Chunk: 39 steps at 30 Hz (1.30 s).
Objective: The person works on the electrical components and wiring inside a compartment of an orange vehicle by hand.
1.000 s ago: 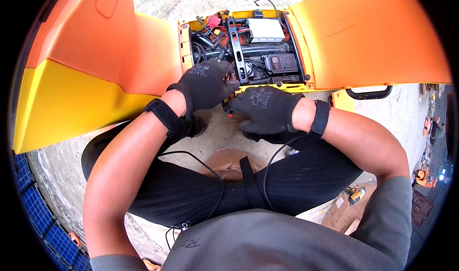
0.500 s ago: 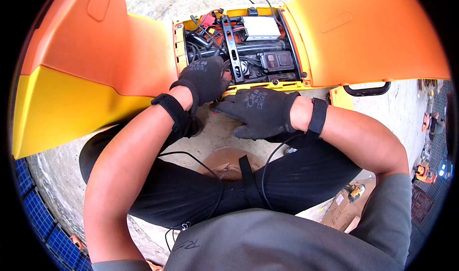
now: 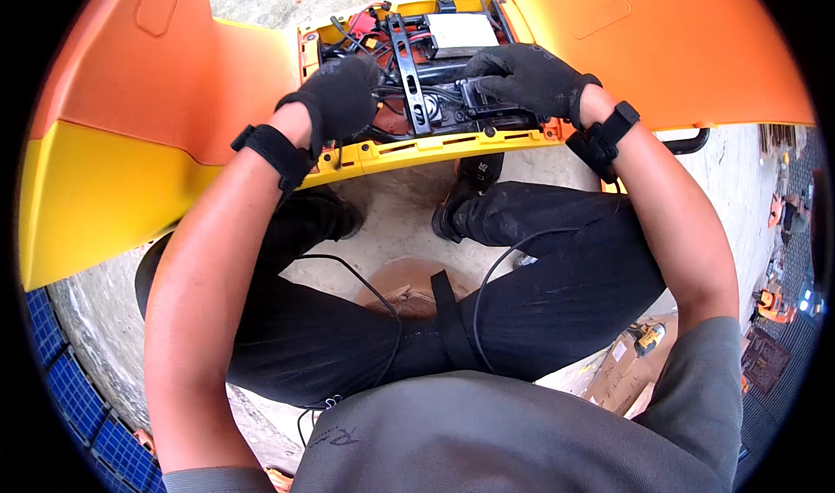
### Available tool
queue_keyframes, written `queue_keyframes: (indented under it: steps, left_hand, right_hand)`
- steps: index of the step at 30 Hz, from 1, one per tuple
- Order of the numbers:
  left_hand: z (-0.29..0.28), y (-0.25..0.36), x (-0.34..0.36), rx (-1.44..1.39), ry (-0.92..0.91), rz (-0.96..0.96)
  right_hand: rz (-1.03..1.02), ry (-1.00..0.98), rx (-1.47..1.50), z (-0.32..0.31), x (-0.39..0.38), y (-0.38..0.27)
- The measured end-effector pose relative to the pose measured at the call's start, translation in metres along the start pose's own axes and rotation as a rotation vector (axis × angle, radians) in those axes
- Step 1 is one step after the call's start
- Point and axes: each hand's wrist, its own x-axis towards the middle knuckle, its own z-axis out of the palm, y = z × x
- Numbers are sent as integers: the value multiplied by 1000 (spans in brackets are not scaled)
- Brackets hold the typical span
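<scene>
My gloved left hand (image 3: 344, 97) is curled over the left end of an open compartment in an orange-and-yellow body (image 3: 665, 45), holding something I cannot make out. My gloved right hand (image 3: 531, 80) reaches over the compartment's right half, fingers bent at a black box (image 3: 483, 102); what they grip is hidden. Between my hands a slotted black bracket (image 3: 404, 71) crosses a dark tube and bundled cables (image 3: 357, 36). A silver box (image 3: 461, 32) sits at the back. The compartment's near edge is a yellow rail (image 3: 444, 145).
My crossed legs (image 3: 539, 302) are below, with loose black cords over them. A yellow power tool (image 3: 648, 336) lies on cardboard (image 3: 613, 380) at lower right. Blue gridded mats (image 3: 65, 384) line the lower left; orange tools (image 3: 774, 306) lie at the far right.
Both hands have risen from the compartment's near side to over its inside, my right hand moving farther, up and rightward. The body appears higher in view, showing more of my shoes below.
</scene>
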Motion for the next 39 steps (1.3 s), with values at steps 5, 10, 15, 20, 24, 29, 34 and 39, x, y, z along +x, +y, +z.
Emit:
queue_keyframes:
  steps: [5, 10, 15, 20, 24, 29, 34, 39]
  left_hand:
    - [-32, 2, 9, 32, -223, -96]
    - [-41, -1, 5, 22, -279, -30]
    - [-44, -6, 4, -177, -348, -179]
    - [-52, -13, 1, -478, -372, -216]
    - [-49, -22, 3, -579, -385, -249]
    - [-54, -20, 3, -494, -409, -145]
    - [-57, -14, 1, -550, -397, -56]
    - [-50, -13, -1, -533, -396, -41]
  right_hand:
    - [37, -72, -40, 1, -6, -11]
    - [-40, -36, -107, 4, -3, 2]
    - [-40, -60, -97, 8, -2, -5]
    - [-7, -70, -88, 10, 1, -9]
    - [-93, -25, -78, 15, 2, -3]
    - [-152, -20, -61, 18, 5, -13]
    - [-398, -138, 186, 34, -1, -40]
    - [-490, -448, -34, 83, -22, -68]
